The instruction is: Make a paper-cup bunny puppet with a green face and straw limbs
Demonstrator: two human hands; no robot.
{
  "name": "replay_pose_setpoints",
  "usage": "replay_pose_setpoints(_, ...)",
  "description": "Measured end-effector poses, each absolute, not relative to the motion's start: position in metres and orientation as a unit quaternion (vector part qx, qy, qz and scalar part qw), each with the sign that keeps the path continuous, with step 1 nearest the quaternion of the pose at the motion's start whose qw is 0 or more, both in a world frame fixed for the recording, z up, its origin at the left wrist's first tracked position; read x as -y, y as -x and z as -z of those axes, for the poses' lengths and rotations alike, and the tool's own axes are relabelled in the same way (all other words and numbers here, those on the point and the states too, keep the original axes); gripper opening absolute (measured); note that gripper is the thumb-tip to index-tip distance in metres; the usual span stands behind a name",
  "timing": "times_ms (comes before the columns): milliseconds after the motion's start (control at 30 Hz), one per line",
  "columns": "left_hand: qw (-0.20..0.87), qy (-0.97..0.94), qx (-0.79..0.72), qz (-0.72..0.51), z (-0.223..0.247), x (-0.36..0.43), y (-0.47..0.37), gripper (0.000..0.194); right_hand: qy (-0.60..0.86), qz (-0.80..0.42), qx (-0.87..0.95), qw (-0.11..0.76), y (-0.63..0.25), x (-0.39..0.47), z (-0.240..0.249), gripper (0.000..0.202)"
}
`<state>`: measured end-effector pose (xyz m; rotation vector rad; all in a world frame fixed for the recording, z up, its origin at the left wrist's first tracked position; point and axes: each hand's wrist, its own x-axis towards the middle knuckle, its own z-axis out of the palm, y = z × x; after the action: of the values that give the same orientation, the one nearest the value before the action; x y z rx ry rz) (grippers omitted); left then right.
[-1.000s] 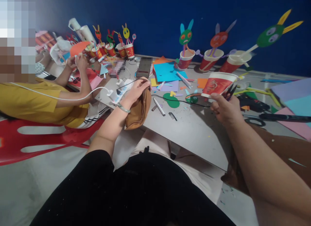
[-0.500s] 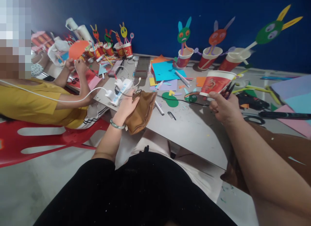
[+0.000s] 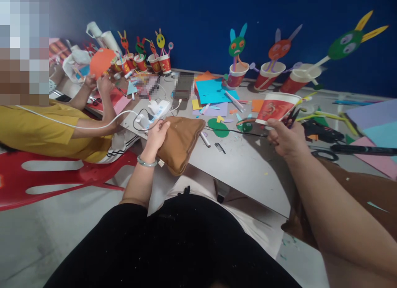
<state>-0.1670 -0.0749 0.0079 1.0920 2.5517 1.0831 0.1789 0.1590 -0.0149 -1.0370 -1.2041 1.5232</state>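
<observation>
My left hand (image 3: 159, 135), with a bangle on its wrist, grips the left edge of a brown pouch (image 3: 182, 141) at the table's front edge. A thin black cable runs by its fingers and behind the pouch. My right hand (image 3: 288, 139) is closed on a red and white paper cup (image 3: 277, 108), thumb at its lower end, holding it tilted above the table. A dark pointed tool also shows at that hand's fingers; its kind is unclear. Left of the cup lie a green paper face (image 3: 244, 125) and a green paper oval (image 3: 218, 128).
A power strip (image 3: 159, 108) with plugs sits beyond my left hand. Cups with paper figures, such as a green one (image 3: 237, 46), line the blue wall. Coloured paper (image 3: 214, 91) and a marker (image 3: 205, 139) lie about. A person in a yellow top (image 3: 46, 131) sits at left.
My left hand has drawn back from the power strip and taken hold of the pouch, which now shows a flatter, broader side. My right hand keeps the cup nearly in place.
</observation>
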Motion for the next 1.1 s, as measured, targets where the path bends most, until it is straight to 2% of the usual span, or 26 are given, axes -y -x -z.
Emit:
replay_pose_setpoints(100, 0.043, -0.362, -0.841, -0.401, -0.007, 0.074, 0.174, 0.026, 0.423, -0.617, 0.488, 0.451, -0.179, -0.16, 0.016, 0.074)
replay_pose_setpoints(200, 0.011, -0.366, -0.88, -0.304, -0.004, 0.073, 0.166, 0.029, 0.424, -0.616, 0.487, 0.452, -0.178, -0.16, 0.016, 0.074)
replay_pose_setpoints(300, -0.024, -0.405, -0.895, -0.183, 0.003, 0.076, 0.144, 0.061, 0.424, -0.618, 0.486, 0.45, -0.178, -0.159, 0.015, 0.076)
replay_pose_setpoints(367, -0.047, -0.449, -0.885, -0.116, 0.007, 0.079, 0.129, 0.075, 0.425, -0.618, 0.486, 0.448, -0.179, -0.158, 0.015, 0.076)
replay_pose_setpoints(467, -0.017, -0.542, -0.839, -0.053, 0.008, 0.08, 0.119, 0.083, 0.428, -0.618, 0.487, 0.444, -0.179, -0.157, 0.015, 0.075)
replay_pose_setpoints(700, 0.101, -0.569, -0.815, 0.027, -0.03, 0.062, 0.127, 0.082, 0.425, -0.622, 0.489, 0.439, -0.178, -0.156, 0.015, 0.071)
replay_pose_setpoints(767, 0.092, -0.62, -0.779, -0.024, -0.05, 0.041, 0.121, 0.074, 0.422, -0.625, 0.487, 0.44, -0.178, -0.157, 0.016, 0.071)
replay_pose_setpoints(867, 0.121, -0.656, -0.704, -0.244, -0.077, -0.011, 0.101, 0.048, 0.42, -0.623, 0.48, 0.454, -0.179, -0.16, 0.017, 0.073)
replay_pose_setpoints(967, 0.253, -0.567, -0.627, -0.472, -0.091, -0.071, 0.074, 0.027, 0.414, -0.612, 0.474, 0.48, -0.181, -0.161, 0.014, 0.072)
replay_pose_setpoints(1033, 0.353, -0.493, -0.586, -0.538, -0.09, -0.101, 0.054, 0.02, 0.402, -0.611, 0.476, 0.488, -0.183, -0.159, 0.009, 0.069)
replay_pose_setpoints(1100, 0.442, -0.443, -0.556, -0.547, -0.079, -0.118, 0.034, 0.02, 0.391, -0.616, 0.481, 0.486, -0.186, -0.155, 0.004, 0.066)
